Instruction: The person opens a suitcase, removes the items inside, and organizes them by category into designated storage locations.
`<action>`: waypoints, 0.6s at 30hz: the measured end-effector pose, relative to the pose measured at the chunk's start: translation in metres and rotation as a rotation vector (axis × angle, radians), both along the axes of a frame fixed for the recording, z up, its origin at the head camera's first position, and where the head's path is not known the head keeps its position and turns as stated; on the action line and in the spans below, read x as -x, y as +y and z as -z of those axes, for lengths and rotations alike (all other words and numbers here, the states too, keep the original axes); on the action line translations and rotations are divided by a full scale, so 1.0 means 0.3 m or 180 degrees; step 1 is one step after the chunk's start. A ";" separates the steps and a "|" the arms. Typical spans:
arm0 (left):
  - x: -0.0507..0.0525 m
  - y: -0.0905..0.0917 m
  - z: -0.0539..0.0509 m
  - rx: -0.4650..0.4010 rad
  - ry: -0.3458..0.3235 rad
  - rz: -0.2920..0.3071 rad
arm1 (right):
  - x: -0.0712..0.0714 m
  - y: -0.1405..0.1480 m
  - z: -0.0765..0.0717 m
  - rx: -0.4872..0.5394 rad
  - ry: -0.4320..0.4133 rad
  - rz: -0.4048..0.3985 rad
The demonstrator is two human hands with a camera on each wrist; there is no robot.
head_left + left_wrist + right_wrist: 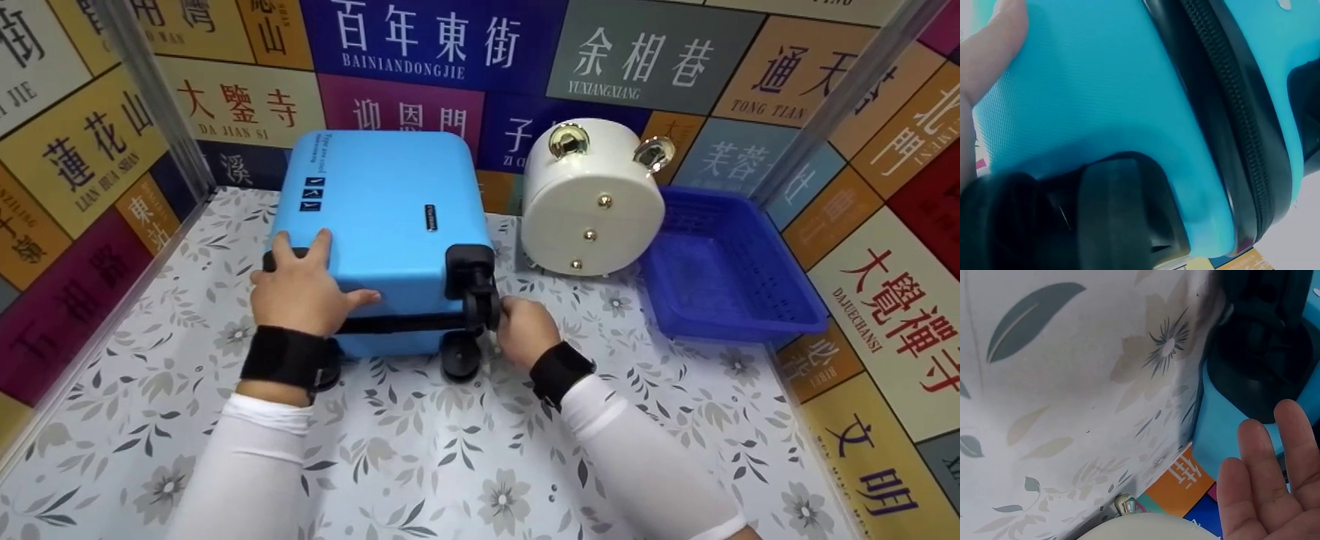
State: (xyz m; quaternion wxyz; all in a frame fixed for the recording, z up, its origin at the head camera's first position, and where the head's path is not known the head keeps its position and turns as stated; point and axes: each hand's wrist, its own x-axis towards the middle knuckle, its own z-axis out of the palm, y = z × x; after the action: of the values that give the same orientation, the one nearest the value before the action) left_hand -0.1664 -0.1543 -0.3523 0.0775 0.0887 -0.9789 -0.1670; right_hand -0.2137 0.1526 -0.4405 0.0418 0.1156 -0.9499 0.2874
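A light blue suitcase [382, 202] with black corner wheels lies on its side at the centre of the head view. My left hand [296, 289] rests on its near left corner, fingers spread over the top face, thumb toward the near side. By the near right wheels [480, 304] is my right hand [529, 330]; its fingertips are partly hidden there. In the right wrist view, straight fingers [1258, 478] lie against or close to the suitcase's blue shell [1221, 416] beside a black wheel housing. A black zipper [1230, 101] shows in the left wrist view.
Right of the suitcase stands a round white case [592, 206] with gold knobs and ear-like balls. Beyond it sits a blue plastic basket [750, 322]. Flower-patterned sheeting [420, 465] covers the table, and panels with printed characters [442, 45] enclose the back and sides.
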 end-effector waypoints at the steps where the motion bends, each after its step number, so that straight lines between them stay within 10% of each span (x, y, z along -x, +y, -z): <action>1: -0.001 0.004 0.001 0.0040 0.0003 -0.0009 | 0.004 -0.001 0.003 0.0008 0.0003 0.0005; 18: -0.018 0.122 0.019 0.0677 -0.0099 -0.0355 | 0.038 0.000 0.002 -0.0179 0.0195 0.0094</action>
State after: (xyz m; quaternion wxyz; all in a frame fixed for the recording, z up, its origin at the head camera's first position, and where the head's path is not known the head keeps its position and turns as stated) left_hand -0.1612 -0.1178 -0.3581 0.0805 0.1369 -0.9857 -0.0562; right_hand -0.2251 0.1527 -0.4413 0.0719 0.1114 -0.9575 0.2563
